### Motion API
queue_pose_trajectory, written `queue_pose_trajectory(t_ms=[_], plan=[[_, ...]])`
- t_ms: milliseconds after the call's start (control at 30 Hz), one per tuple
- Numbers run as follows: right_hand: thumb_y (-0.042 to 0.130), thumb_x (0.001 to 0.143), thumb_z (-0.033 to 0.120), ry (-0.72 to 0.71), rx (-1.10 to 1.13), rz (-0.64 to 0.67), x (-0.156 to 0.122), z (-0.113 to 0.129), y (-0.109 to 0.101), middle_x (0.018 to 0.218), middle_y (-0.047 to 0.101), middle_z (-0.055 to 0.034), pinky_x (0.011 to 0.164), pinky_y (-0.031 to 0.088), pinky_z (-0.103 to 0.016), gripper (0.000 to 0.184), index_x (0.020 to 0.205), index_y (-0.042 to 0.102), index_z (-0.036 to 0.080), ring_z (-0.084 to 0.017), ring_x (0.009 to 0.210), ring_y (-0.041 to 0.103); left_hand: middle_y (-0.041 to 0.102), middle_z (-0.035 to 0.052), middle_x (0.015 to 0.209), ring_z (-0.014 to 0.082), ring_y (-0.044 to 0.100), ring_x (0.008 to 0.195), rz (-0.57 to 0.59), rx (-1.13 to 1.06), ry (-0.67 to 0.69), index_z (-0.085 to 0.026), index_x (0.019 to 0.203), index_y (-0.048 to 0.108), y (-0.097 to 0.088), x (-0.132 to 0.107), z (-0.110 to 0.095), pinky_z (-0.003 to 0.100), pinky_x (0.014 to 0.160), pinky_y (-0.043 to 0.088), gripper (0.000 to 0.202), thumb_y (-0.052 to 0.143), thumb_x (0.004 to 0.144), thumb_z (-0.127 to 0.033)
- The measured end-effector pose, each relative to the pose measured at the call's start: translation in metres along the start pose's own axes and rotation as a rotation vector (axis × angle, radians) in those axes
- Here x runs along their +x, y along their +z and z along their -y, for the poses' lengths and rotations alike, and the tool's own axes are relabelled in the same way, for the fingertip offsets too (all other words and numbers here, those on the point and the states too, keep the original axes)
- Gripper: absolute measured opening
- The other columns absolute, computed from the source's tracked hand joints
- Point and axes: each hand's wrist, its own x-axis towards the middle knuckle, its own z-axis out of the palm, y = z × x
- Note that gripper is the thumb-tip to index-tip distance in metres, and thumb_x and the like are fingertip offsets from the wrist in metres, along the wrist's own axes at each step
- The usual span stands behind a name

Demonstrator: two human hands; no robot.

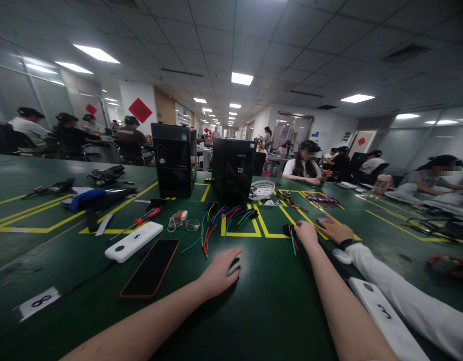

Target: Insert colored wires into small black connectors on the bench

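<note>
My left hand hovers or rests over the green tabletop with its fingers stretched forward and nothing in them. Before it lies a loose fan of coloured wires, red, blue, green and yellow. Farther to the right, my right hand has its fingers closed at a small black piece, from which short red and green wires hang. Its fingertips are partly hidden. A black smartphone with a brown edge lies left of my left hand, beside a white power bank-like box marked 8.
Two black computer towers stand behind the wires. Close to my right hand is a co-worker's hand with a dark wristband. Glasses, a red screwdriver, a white basket and another white box lie around.
</note>
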Motion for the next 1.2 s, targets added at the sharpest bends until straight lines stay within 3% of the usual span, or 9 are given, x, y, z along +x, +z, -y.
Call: queue_pose_trajectory(t_ms=[267,667,833,967,1100,1200], plan=[[0.042,0.077,0.020,-0.087,-0.029,-0.014,0.001,-0.001,0.002,0.110,0.063,-0.0097,0.084,0.039,-0.023,0.038,0.108,0.063,0.015,-0.019,0.103,0.056,0.045,0.0055,0.131,0.0212,0.040,0.121,0.002,-0.001,-0.006,-0.023,0.131,0.036,0.001,0.000,0.000,0.037,0.103,0.030,0.054,0.051,0.079,-0.024],[0.037,0.085,0.023,-0.096,-0.094,0.109,-0.004,0.009,0.001,0.101,0.065,-0.0140,0.084,0.039,-0.026,0.035,0.105,0.064,0.014,-0.020,0.100,0.057,0.046,0.0055,0.130,0.0206,0.041,0.119,0.012,0.004,-0.012,-0.023,0.131,0.036,0.000,0.000,0.000,0.037,0.103,0.031,0.055,0.051,0.078,-0.023],[0.021,0.090,0.041,-0.046,-0.091,0.171,-0.009,0.019,-0.003,0.101,0.063,-0.0181,0.080,0.042,-0.031,0.056,0.097,0.066,0.009,-0.024,0.095,0.059,0.046,0.0054,0.131,0.0208,0.041,0.120,0.006,0.010,-0.002,-0.023,0.131,0.035,0.000,-0.001,0.000,0.038,0.103,0.030,0.054,0.050,0.079,-0.024],[0.024,0.089,0.046,-0.079,-0.134,0.221,-0.026,0.043,-0.010,0.102,0.063,-0.0186,0.079,0.043,-0.032,0.057,0.098,0.065,0.008,-0.026,0.096,0.058,0.046,0.0058,0.130,0.0209,0.041,0.120,-0.007,0.002,0.001,-0.022,0.131,0.036,0.002,-0.001,0.002,0.037,0.103,0.030,0.053,0.051,0.079,-0.024],[0.043,0.084,0.036,-0.177,-0.208,0.233,-0.059,0.086,-0.006,0.102,0.063,-0.0193,0.077,0.044,-0.032,0.040,0.099,0.065,0.006,-0.026,0.095,0.059,0.044,0.0062,0.131,0.0212,0.039,0.121,-0.040,-0.018,0.002,-0.021,0.131,0.035,0.003,0.000,0.003,0.037,0.105,0.029,0.055,0.051,0.078,-0.022],[0.043,0.084,0.036,-0.300,-0.211,0.227,-0.094,0.121,-0.002,0.097,0.064,-0.0192,0.074,0.045,-0.033,0.038,0.095,0.066,0.008,-0.026,0.092,0.060,0.042,0.0072,0.133,0.0221,0.036,0.124,-0.084,-0.019,-0.037,-0.021,0.131,0.036,0.004,0.000,0.006,0.039,0.106,0.026,0.058,0.052,0.075,-0.019]])
